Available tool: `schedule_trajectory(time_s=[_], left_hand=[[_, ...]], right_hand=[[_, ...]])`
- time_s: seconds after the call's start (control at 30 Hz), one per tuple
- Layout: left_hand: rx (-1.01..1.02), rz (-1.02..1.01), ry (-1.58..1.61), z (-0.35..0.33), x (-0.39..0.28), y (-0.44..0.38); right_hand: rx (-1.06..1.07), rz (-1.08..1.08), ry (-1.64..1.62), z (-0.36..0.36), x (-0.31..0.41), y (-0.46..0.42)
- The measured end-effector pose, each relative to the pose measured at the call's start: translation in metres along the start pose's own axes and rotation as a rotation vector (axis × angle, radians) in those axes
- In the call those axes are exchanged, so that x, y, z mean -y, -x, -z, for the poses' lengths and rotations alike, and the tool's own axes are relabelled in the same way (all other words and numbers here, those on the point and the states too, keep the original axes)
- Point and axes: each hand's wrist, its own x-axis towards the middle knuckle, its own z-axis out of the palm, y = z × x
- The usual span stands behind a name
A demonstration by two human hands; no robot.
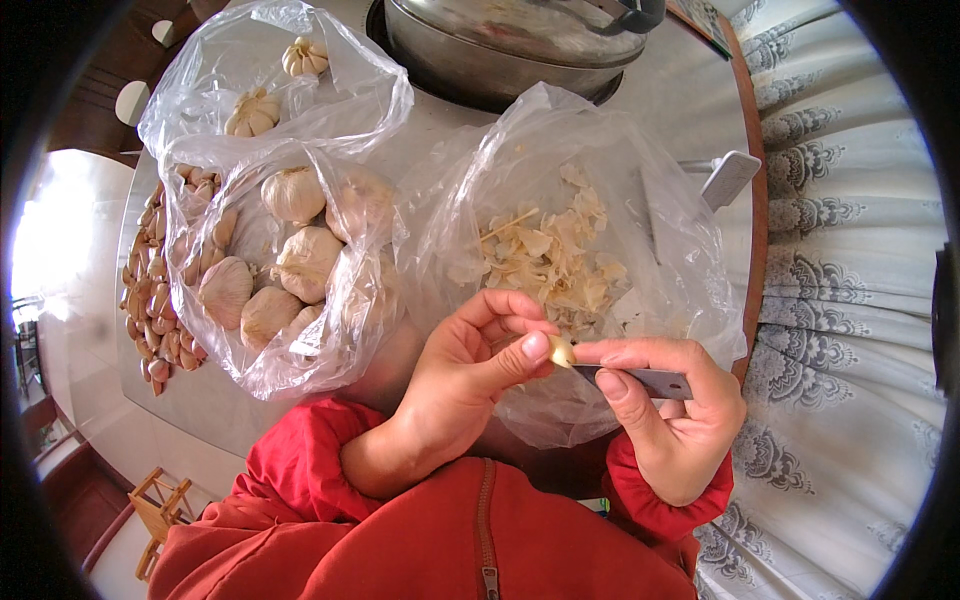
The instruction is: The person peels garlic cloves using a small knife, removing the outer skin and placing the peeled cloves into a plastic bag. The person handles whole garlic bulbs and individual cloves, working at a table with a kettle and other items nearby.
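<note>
Between the thumb and fingers of my left hand [465, 375] is a pale peeled garlic clove [561, 351]. My right hand [667, 412] grips a small flat metal blade [649, 380] with a hole near one end; its other end meets the clove. Below both hands lies a clear plastic bag [675, 277], spread open, with papery garlic skins [559, 259] in it. To the left, another clear bag [270, 379] holds several whole garlic bulbs [307, 262]. Loose unpeeled cloves [157, 300] are heaped at that bag's left side.
A lidded metal pot [517, 52] stands at the back of the table [217, 420]. Two peeled-looking bulbs [255, 112] rest in a further plastic bag [187, 90]. A white-handled object [729, 178] lies near the right edge, beside a patterned curtain [810, 300]. A wooden stool [159, 510] stands at lower left.
</note>
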Motion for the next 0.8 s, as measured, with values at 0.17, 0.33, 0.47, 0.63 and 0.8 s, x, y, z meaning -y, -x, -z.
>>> schedule_trajectory(time_s=[0.17, 0.33, 0.47, 0.63, 0.8], left_hand=[[0.038, 0.019, 0.043, 0.0012, 0.0006, -0.0011], [0.165, 0.183, 0.485, 0.0045, 0.0017, -0.002], [0.251, 0.167, 0.536, 0.0024, 0.0009, -0.0038], [0.297, 0.151, 0.55, 0.0021, 0.0015, -0.0045], [0.292, 0.167, 0.584, 0.0031, 0.0, -0.0041]], right_hand=[[-0.045, -0.025, 0.034, 0.0006, -0.0015, 0.0008], [-0.232, -0.025, -0.192, 0.0014, -0.0002, 0.0034], [-0.23, 0.02, -0.247, 0.0034, -0.0006, 0.005], [-0.159, 0.056, -0.255, 0.0055, -0.0006, 0.0053], [-0.128, 0.06, -0.271, 0.0049, 0.0013, 0.0052]])
